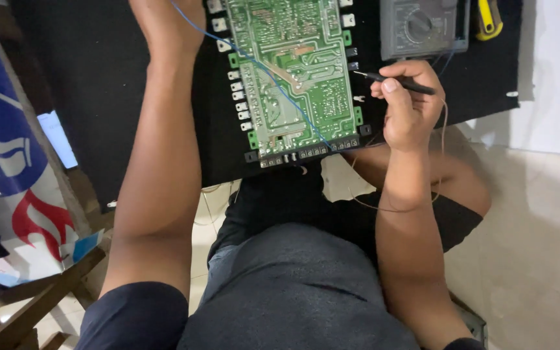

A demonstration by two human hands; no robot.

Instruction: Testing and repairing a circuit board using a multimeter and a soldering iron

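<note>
Black mat [131, 129] underneath everything here, spread flat and carrying the work, and we sweep across it from the left. Beyond the mat's left edge leans a blue, white and red printed board [8, 175] with a wooden frame [40, 304] below it. Now the left hand [166, 23], up at the mat's far edge and cut off by the top of the view: fingers out of sight, so how far open it is, or whether it has hold of anything, cannot be told. A thin blue wire [273, 84] runs from beside that hand diagonally down across the green circuit board [296, 74]. The circuit board lies solder side up in the middle of the mat, ringed by white and black connector blocks, its near edge close to the mat's near edge. Just off its right edge, here's the right hand [409, 104], curled tight round a black test probe [400, 82], thumb and fingers pinching it like a pen. The probe's metal tip points left and sits right at the board's right edge, by the small connectors. A thin brown lead [439, 168] loops down from the hand. Behind the hand, at the mat's far right corner, a grey multimeter [422, 26] with a round dial, and a yellow-handled tool [489, 18] beside it. Right of the mat, pale floor tiles [539, 214].
</note>
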